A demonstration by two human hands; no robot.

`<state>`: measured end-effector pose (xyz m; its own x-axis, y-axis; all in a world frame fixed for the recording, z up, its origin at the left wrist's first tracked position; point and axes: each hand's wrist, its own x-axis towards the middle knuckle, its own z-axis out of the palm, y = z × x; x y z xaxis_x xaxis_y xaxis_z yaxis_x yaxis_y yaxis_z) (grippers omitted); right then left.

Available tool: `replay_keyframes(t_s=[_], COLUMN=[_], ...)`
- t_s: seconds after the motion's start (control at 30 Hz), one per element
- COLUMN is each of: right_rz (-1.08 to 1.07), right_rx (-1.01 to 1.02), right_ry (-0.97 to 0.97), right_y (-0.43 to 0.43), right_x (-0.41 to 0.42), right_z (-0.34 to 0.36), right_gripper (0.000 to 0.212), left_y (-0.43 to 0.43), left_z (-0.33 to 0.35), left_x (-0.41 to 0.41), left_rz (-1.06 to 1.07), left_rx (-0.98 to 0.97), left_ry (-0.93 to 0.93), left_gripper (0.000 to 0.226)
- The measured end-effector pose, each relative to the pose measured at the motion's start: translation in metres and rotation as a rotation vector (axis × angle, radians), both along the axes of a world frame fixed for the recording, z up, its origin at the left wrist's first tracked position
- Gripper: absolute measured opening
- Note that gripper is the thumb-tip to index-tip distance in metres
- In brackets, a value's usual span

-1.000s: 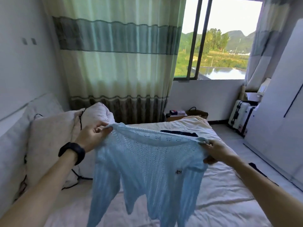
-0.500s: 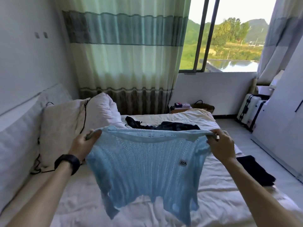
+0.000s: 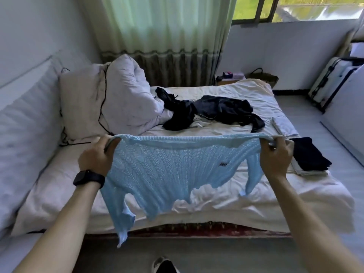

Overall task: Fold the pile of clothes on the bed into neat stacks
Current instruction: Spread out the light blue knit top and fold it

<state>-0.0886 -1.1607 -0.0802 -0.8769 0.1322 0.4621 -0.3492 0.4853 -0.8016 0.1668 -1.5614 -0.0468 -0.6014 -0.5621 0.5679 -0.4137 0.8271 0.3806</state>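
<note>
A light blue knit sweater (image 3: pixel 169 170) hangs spread out above the near part of the white bed (image 3: pixel 236 211). My left hand (image 3: pixel 96 156) pinches its left shoulder and my right hand (image 3: pixel 275 154) pinches its right shoulder. Both sleeves dangle, the left one below the mattress edge. Farther back on the bed lies a rumpled pile of dark clothes (image 3: pixel 208 111). A folded dark garment (image 3: pixel 307 152) rests on a folded white one at the bed's right edge.
Two pillows (image 3: pixel 110 99) with a black cable lean at the left by the padded headboard (image 3: pixel 21 131). A suitcase (image 3: pixel 331 83) stands against the right wall, a basket (image 3: pixel 264 76) and a small box behind the bed. My shoe (image 3: pixel 164 266) is on the floor.
The view has tipped down toward the bed. The sweater has been lowered from chest height toward the mattress, both hands still holding its shoulders.
</note>
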Motion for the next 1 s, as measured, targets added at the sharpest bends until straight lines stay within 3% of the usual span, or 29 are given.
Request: replay_keyframes(t_s=[0.2, 0.57, 0.83, 1.0], right_rz=[0.005, 0.083, 0.069, 0.031], right_rx=[0.048, 0.213, 0.475, 0.519], right_ry=[0.021, -0.222, -0.407, -0.56], right_y=[-0.001, -0.069, -0.149, -0.184], right_x=[-0.018, -0.136, -0.273, -0.351], right_z=[-0.02, -0.065, -0.165, -0.261], right_gripper=[0.025, 0.031, 0.028, 0.028], left_y=[-0.006, -0.074, -0.15, -0.181], left_z=[-0.012, -0.09, -0.201, -0.296], left_x=[-0.017, -0.159, -0.317, -0.412], left_rz=[-0.001, 0.025, 0.085, 0.089], left_rx=[-0.004, 0.213, 0.436, 0.58], left_ry=[-0.042, -0.284, -0.481, -0.518], left_gripper=[0.076, 0.044, 0.051, 0.044])
